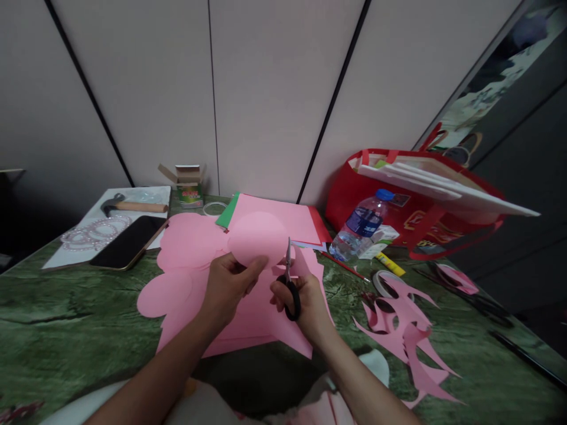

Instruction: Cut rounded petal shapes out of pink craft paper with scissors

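At centre, my left hand [227, 283] pinches a pink paper disc [257, 237]; my right hand [310, 300] grips scissors [288, 270] at its edge, trimming apparently unfinished. Rounded pieces [190, 239], seemingly done, lie centre-left; offcuts [410, 310], lower right.

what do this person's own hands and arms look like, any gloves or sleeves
The left hand and right hand are bare, without gloves. No sleeve shows on the left forearm or right forearm, and no watch or bracelet shows at either wrist.
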`<state>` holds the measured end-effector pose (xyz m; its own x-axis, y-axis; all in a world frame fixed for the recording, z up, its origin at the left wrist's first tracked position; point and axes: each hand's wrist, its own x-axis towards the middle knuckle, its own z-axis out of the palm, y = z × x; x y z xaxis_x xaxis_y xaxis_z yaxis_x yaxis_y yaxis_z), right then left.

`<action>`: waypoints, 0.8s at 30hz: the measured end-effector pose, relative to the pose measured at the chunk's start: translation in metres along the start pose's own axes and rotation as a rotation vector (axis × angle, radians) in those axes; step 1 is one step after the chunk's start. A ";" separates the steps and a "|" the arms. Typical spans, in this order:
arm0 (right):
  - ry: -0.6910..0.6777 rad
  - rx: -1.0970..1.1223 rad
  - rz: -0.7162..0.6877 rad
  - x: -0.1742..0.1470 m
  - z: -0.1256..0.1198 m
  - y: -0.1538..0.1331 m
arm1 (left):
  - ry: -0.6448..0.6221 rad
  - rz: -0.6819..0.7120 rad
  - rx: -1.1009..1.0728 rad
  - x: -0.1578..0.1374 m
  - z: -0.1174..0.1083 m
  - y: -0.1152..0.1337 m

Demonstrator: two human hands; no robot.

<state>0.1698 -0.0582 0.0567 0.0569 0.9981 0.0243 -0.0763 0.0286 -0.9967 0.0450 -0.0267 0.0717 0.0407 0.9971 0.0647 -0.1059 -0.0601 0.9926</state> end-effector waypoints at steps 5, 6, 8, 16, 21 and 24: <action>0.065 0.046 -0.105 0.002 0.001 0.009 | -0.007 0.015 0.047 0.003 -0.003 -0.002; 0.091 0.057 -0.123 0.003 0.000 0.010 | -0.006 0.016 0.052 0.004 -0.004 -0.003; 0.171 0.091 -0.169 0.007 -0.002 0.011 | -0.001 0.008 0.056 0.008 -0.006 -0.005; 0.352 0.874 -0.175 0.029 -0.054 0.005 | 0.149 -0.202 -0.099 0.035 -0.019 -0.030; 0.387 0.936 -0.232 0.033 -0.076 0.005 | 0.227 -0.379 -0.209 0.044 -0.025 -0.038; 0.466 0.921 -0.287 0.034 -0.086 0.003 | 0.283 -0.421 -0.266 0.050 -0.028 -0.041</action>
<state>0.2575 -0.0290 0.0478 0.5519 0.8336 0.0220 -0.7102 0.4837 -0.5115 0.0240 0.0266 0.0309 -0.1307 0.9083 -0.3974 -0.3857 0.3227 0.8643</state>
